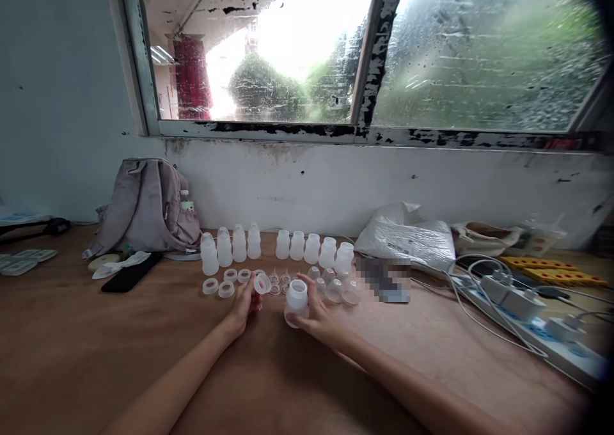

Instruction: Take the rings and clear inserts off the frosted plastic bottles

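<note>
My right hand is closed around a frosted white baby bottle, upright with its mouth uncovered. In my left hand is a white collar ring, tilted so its opening shows. More collar rings lie to the left of that hand. Clear nipples stand between the two hands, partly hidden. Clear domed caps sit just right of my right hand. Behind, several capped bottles form a row on the left, and several bottles without tops a row on the right.
A grey backpack leans against the wall at left, with a black phone-like slab before it. To the right are a silver plastic package, a blurred patch, a power strip with cables, and a yellow rack.
</note>
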Demonstrator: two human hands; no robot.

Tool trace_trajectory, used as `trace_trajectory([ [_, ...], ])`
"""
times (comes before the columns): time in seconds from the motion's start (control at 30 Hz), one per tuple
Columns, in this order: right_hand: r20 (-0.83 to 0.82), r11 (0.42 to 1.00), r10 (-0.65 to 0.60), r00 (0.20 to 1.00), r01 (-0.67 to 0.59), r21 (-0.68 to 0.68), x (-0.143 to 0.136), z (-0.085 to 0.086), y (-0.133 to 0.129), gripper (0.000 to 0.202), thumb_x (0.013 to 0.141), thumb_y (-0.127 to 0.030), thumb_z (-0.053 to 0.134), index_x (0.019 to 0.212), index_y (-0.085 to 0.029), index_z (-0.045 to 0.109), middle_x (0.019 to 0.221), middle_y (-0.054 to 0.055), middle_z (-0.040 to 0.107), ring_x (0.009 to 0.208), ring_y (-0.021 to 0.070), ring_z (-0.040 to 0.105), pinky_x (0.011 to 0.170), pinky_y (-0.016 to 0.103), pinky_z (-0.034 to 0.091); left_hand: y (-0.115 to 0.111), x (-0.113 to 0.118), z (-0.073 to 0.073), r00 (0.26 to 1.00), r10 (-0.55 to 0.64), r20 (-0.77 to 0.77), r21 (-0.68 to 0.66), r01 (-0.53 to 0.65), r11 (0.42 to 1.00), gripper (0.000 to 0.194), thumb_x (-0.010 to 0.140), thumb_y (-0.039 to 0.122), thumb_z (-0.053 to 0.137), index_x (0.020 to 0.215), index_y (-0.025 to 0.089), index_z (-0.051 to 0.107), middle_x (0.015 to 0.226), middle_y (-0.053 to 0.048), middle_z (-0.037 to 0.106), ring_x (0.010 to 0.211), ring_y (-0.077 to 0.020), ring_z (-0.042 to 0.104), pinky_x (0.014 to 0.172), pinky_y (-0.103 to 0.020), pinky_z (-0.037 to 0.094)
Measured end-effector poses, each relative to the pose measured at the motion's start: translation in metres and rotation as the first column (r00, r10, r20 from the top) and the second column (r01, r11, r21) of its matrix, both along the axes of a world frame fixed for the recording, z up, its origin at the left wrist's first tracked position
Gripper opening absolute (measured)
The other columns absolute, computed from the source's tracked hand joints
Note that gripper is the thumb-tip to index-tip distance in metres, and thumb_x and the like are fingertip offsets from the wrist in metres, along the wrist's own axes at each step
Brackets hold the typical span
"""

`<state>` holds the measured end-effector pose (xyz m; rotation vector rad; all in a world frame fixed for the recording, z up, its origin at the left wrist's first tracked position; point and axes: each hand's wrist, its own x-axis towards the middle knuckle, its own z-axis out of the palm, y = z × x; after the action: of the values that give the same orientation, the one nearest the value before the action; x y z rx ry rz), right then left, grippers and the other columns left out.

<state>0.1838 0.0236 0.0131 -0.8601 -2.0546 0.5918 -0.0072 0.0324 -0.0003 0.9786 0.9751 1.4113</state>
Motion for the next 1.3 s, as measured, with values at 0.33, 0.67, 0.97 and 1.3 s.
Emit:
trace_trajectory([
  [0.33, 0.195, 0.987, -0.101, 0.976, 0.074, 0.139, 0.011, 0.018, 0.008, 0.042, 0.072, -0.037, 0.057, 0.111, -0.024, 0.048, 0.097, 0.007, 0.053, 0.084, 0.0213, 0.051, 0.074, 0.033, 0.041, -0.008, 0.005, 0.008, 0.992, -0.120, -0.021, 0.053, 0.121, 0.991, 0.037, 0.068, 0.051, 0.055, 0.076, 0.016, 0.049, 0.055, 0.005, 0.047, 0.039, -0.0046, 0.043, 0.037, -0.015, 0.033],
  [0.67, 0.423, 0.906, -0.223, 0.878, 0.026, 0.422, 0.016, 0.025, 0.010, 0.049, 0.071, -0.036, 0.058, 0.117, -0.022, 0.046, 0.096, 0.010, 0.051, 0.086, 0.0243, 0.047, 0.077, 0.039, 0.040, -0.010, 0.003, 0.009, 0.985, -0.119, -0.125, 0.059, 0.127, 0.990, 0.034, 0.070, 0.049, 0.055, 0.076, 0.016, 0.048, 0.054, 0.005, 0.045, 0.041, -0.0057, 0.043, 0.040, -0.017, 0.032],
  [0.97, 0.429, 0.950, -0.158, 0.889, 0.019, 0.311, 0.018, 0.025, 0.011, 0.050, 0.071, -0.038, 0.058, 0.116, -0.022, 0.045, 0.097, 0.008, 0.051, 0.089, 0.0237, 0.047, 0.078, 0.036, 0.040, -0.013, 0.006, 0.010, 0.990, -0.094, -0.108, 0.093, 0.104, 0.990, 0.030, 0.067, 0.042, 0.060, 0.081, 0.017, 0.051, 0.057, 0.005, 0.047, 0.044, -0.0066, 0.043, 0.040, -0.018, 0.033],
  [1.3, 0.385, 0.990, -0.082, 0.919, 0.030, 0.140, 0.024, 0.017, 0.020, 0.048, 0.071, -0.042, 0.057, 0.113, -0.020, 0.047, 0.099, 0.008, 0.052, 0.090, 0.0221, 0.049, 0.079, 0.034, 0.039, -0.009, 0.001, 0.010, 0.999, -0.031, -0.017, 0.118, 0.033, 0.992, 0.035, 0.066, 0.029, 0.063, 0.099, 0.016, 0.057, 0.084, -0.004, 0.057, 0.074, -0.0134, 0.053, 0.061, -0.022, 0.041],
])
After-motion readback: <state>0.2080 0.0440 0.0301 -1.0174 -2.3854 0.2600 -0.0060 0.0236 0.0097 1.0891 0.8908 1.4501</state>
